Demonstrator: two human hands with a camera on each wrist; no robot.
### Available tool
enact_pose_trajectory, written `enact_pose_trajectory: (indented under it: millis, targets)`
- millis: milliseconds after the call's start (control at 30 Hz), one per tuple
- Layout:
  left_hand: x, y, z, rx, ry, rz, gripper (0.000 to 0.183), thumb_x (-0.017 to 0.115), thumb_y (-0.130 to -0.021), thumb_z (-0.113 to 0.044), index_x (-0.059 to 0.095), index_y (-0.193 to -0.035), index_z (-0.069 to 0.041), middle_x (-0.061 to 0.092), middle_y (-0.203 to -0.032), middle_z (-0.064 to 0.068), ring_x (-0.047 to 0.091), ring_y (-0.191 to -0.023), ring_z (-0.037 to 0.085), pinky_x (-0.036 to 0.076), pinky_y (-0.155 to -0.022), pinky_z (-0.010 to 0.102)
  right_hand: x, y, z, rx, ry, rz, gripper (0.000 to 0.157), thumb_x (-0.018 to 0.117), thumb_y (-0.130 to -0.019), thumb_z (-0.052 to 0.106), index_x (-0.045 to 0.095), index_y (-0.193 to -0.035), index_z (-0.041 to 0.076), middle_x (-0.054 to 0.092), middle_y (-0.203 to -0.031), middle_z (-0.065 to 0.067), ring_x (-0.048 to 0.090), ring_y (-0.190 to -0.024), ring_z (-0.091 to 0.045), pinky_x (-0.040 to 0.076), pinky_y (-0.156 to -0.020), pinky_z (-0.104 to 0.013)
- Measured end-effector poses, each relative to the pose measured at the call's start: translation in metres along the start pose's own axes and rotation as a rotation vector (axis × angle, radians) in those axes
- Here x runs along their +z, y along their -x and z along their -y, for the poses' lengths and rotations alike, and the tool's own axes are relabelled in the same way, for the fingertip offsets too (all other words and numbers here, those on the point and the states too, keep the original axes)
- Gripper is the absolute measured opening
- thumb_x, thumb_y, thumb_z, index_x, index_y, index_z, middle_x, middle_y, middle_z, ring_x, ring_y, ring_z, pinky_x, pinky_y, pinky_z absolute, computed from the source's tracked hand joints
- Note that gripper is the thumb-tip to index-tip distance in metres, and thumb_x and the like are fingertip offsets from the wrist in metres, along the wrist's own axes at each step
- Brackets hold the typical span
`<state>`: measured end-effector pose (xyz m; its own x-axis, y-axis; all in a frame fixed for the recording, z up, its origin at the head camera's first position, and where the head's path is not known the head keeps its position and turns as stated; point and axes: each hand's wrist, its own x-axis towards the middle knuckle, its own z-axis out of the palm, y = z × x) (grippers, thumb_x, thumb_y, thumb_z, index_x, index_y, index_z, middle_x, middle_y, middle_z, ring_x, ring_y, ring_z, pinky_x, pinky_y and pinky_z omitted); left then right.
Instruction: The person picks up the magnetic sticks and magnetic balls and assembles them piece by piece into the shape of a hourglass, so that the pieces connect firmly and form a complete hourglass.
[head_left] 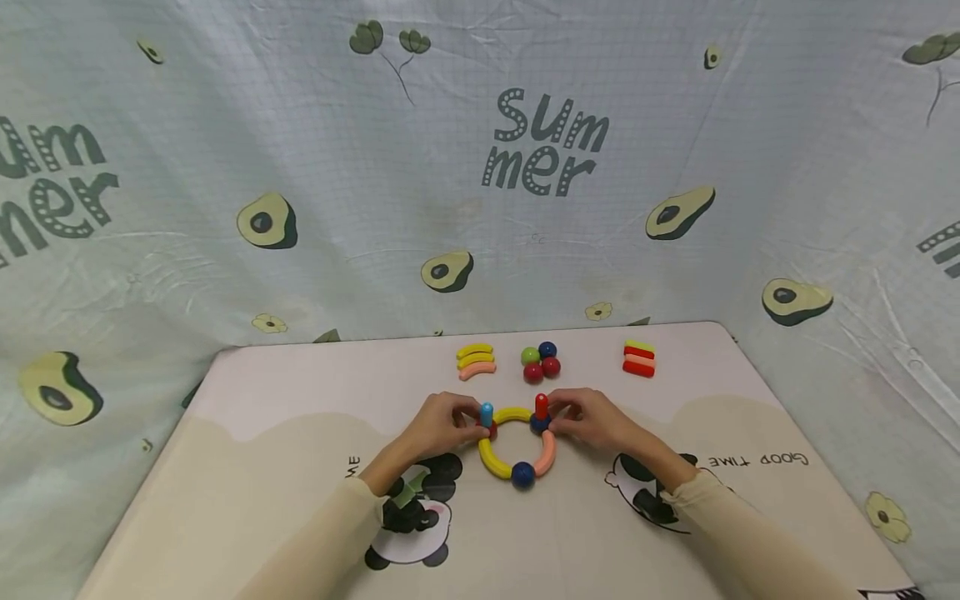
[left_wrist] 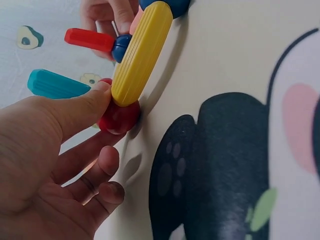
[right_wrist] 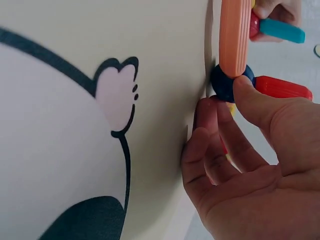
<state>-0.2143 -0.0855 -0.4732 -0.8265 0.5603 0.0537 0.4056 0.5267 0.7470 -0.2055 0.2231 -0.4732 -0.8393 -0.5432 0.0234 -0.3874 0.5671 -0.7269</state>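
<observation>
A ring of toy balls and curved rods lies on the table between both hands. My left hand (head_left: 444, 425) pinches the red ball (left_wrist: 121, 119) at the ring's left; a light blue rod (head_left: 487, 413) stands up from it. At the right, my right hand (head_left: 594, 419) has thumb and fingers on a dark blue ball (right_wrist: 223, 84), which carries an upright red rod (head_left: 542, 406). One yellow curved rod (head_left: 513, 413) joins these two balls. A second yellow rod (head_left: 492, 461) and a pink curved rod (head_left: 547, 455) run to the front blue ball (head_left: 522, 476).
Behind the ring lie spare curved rods (head_left: 476, 358), a cluster of balls (head_left: 533, 372) in green, blue and red, and short straight rods (head_left: 639, 365). Printed pandas mark the table cover (head_left: 262, 492). A patterned curtain (head_left: 360, 167) hangs behind the table.
</observation>
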Motion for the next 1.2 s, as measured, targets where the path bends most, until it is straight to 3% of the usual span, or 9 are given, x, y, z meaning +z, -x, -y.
enact_pose_trajectory:
  millis: [200,467,867,1100,1200]
  targets:
    - [0.002,0.007,0.001,0.026,0.017,-0.043,0.016,0.085,-0.086,-0.02,0.079,-0.099,-0.013,0.074,-0.091,-0.005,0.055,-0.069,0.01,0.046,-0.063,0.021,-0.003,-0.014,-0.005,-0.04,0.005,0.019,0.026,0.072,-0.095,0.006,0.071,-0.121,0.012,0.071,-0.108,0.003,0.064,-0.097,-0.015,0.054,-0.089,-0.029]
    - [0.006,0.013,-0.001,-0.008,0.06,-0.073,0.016,0.086,-0.085,-0.022,0.078,-0.096,-0.013,0.072,-0.085,-0.006,0.055,-0.068,0.013,0.045,-0.061,0.021,-0.009,-0.031,-0.007,-0.054,0.01,0.068,0.022,0.073,-0.095,0.007,0.073,-0.116,0.012,0.071,-0.107,0.0,0.064,-0.098,-0.017,0.055,-0.088,-0.031]
    - [0.006,0.015,-0.003,-0.014,0.081,-0.084,0.015,0.085,-0.086,-0.021,0.078,-0.095,-0.012,0.072,-0.085,-0.005,0.055,-0.067,0.013,0.046,-0.06,0.02,-0.013,-0.034,-0.004,-0.045,-0.07,0.109,0.025,0.073,-0.096,0.011,0.07,-0.12,0.01,0.071,-0.11,-0.004,0.062,-0.096,-0.02,0.056,-0.078,-0.028]
    - [0.006,0.014,-0.004,-0.018,0.067,-0.089,0.015,0.086,-0.086,-0.022,0.078,-0.096,-0.012,0.071,-0.084,-0.006,0.053,-0.068,0.011,0.045,-0.061,0.02,-0.01,-0.033,-0.006,-0.047,-0.093,0.071,0.024,0.073,-0.096,0.014,0.07,-0.119,0.01,0.072,-0.108,-0.005,0.064,-0.092,-0.021,0.057,-0.071,-0.029]
    - [0.007,0.014,-0.005,-0.024,0.064,-0.088,0.016,0.086,-0.086,-0.022,0.078,-0.096,-0.013,0.071,-0.084,-0.006,0.053,-0.068,0.011,0.045,-0.061,0.02,-0.01,-0.034,-0.006,-0.055,-0.094,0.062,0.025,0.075,-0.095,0.015,0.071,-0.119,0.011,0.072,-0.108,-0.003,0.065,-0.095,-0.02,0.057,-0.076,-0.029]
